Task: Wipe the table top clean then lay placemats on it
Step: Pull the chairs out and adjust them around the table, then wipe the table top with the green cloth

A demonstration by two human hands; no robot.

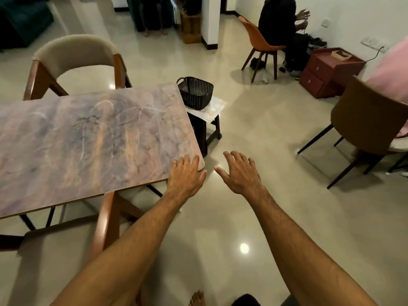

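Observation:
The table top point(84, 140) is a marbled purple-brown slab with whitish smears across its middle; nothing lies on it. My left hand point(186, 175) hovers over the table's near right corner, fingers straight and spread, holding nothing. My right hand point(240, 171) is stretched out over the floor just right of that corner, fingers spread and empty. A black slatted basket point(195, 92) stands on a small stool point(212, 115) beside the table's far right corner, on a pale patterned mat point(218, 104). Whatever the basket holds is hidden. No cloth is in sight.
A beige wooden armchair point(75, 62) stands at the table's far side; another chair point(108, 219) is tucked under the near edge. A brown chair point(371, 124) is at right. A person sits on an orange chair point(258, 43) near a red drawer unit point(329, 71).

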